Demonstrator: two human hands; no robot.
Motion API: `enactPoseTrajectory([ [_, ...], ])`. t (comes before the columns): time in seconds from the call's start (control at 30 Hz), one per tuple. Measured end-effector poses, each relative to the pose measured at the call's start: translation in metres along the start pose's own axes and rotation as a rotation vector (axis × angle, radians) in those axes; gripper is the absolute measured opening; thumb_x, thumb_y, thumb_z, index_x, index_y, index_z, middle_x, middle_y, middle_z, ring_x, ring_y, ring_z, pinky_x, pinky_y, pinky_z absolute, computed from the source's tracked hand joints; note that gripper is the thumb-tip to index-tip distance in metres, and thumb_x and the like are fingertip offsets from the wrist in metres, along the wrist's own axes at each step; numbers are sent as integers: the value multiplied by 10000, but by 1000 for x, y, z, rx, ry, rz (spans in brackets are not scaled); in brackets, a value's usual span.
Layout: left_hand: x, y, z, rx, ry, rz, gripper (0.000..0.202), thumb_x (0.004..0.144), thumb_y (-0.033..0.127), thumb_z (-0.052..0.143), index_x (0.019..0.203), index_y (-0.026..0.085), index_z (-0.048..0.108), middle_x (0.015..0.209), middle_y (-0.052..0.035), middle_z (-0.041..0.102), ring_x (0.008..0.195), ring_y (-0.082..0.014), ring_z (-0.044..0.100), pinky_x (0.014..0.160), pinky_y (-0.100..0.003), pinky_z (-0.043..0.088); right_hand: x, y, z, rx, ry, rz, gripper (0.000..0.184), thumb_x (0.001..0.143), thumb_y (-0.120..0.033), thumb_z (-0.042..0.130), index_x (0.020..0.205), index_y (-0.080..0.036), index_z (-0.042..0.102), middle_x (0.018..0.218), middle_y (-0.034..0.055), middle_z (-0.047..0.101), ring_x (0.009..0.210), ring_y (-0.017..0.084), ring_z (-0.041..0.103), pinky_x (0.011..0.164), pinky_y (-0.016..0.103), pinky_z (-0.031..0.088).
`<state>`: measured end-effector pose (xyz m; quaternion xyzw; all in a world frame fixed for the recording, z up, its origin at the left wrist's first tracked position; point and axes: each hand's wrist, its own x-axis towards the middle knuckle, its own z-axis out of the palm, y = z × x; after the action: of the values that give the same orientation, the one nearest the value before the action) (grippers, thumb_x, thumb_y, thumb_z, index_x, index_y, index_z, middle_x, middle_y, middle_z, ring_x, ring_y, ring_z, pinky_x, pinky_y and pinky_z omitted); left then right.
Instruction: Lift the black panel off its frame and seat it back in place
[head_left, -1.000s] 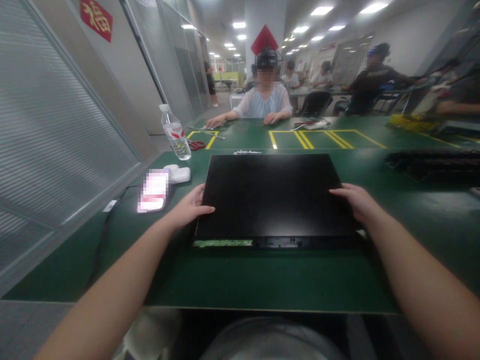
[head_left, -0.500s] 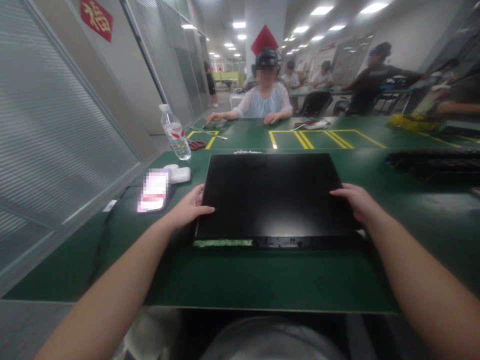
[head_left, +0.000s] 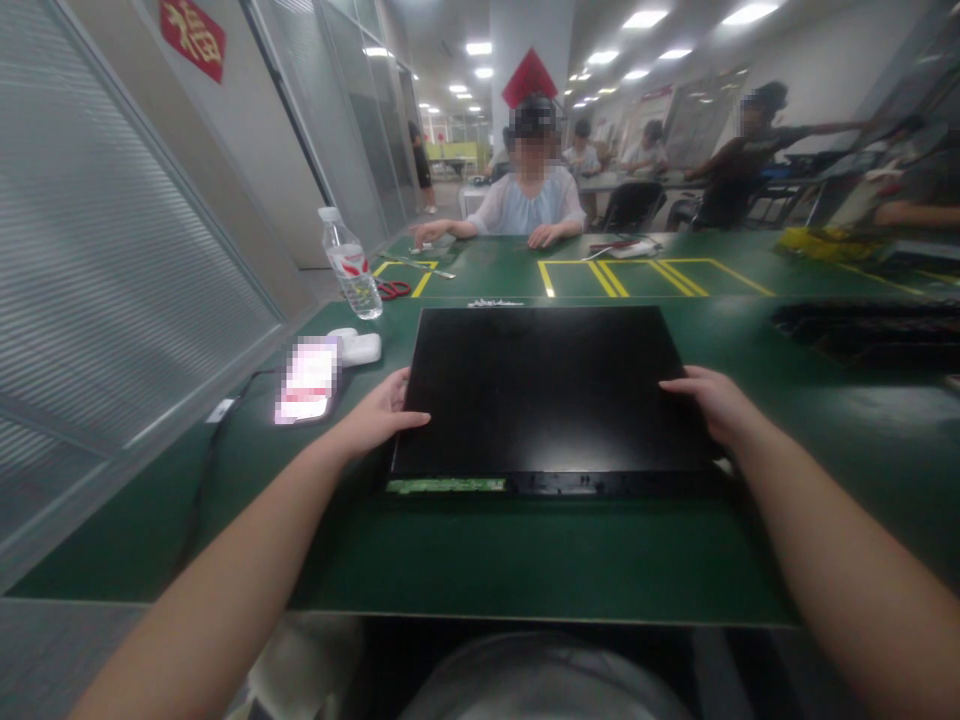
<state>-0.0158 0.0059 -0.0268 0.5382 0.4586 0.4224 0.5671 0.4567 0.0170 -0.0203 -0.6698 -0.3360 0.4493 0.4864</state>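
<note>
A black LCD panel [head_left: 540, 390] is in front of me over the green table [head_left: 525, 560], its dark face up. Along its near edge runs a strip with a green circuit board [head_left: 446, 486] at the left. My left hand [head_left: 390, 408] grips the panel's left side, thumb on the face and fingers at the edge, partly hidden. On the opposite side my right hand [head_left: 709, 400] holds the right edge the same way, with its fingers mostly out of sight beneath. Whether the panel rests on the table or is slightly raised, I cannot tell.
To the left are a lit phone [head_left: 307, 382], a white case [head_left: 360, 349], a water bottle [head_left: 352, 268], red-handled scissors [head_left: 394, 290] and a black cable [head_left: 206, 470]. Dark stacked parts [head_left: 862, 335] lie at the right. A person [head_left: 529, 200] sits opposite, hands on the table.
My hands and the panel stay where they were. The seated person's hand at the far left has shifted slightly, and a person in the background on the right has moved an arm.
</note>
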Motion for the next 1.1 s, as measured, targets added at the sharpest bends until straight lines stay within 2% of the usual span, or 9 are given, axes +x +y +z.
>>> enactPoseTrajectory([
  [0.27,1,-3,-2,31,-13,25,925,641,145,965,1485,236,597,1529,-147,711,1506,-408,582,1257,-540,493,-2,-2,-1,-5,-17,1,216,710,-84,770,833,-261,748,746,47,773,702,248,735,632,353,619],
  [0.53,-1,-1,0,21,-8,9,996,635,166,972,1538,213,554,1596,-175,653,1552,-417,524,1287,-553,448,-6,-4,1,5,-19,1,219,733,-71,756,837,-264,743,763,45,785,688,242,733,607,341,625],
  [1.1,-1,-1,1,22,26,22,962,635,177,978,1515,213,591,1527,-166,709,1513,-414,573,1282,-568,446,1,-1,-1,10,-45,7,202,752,-77,757,854,-251,763,764,61,789,728,273,765,641,376,631],
])
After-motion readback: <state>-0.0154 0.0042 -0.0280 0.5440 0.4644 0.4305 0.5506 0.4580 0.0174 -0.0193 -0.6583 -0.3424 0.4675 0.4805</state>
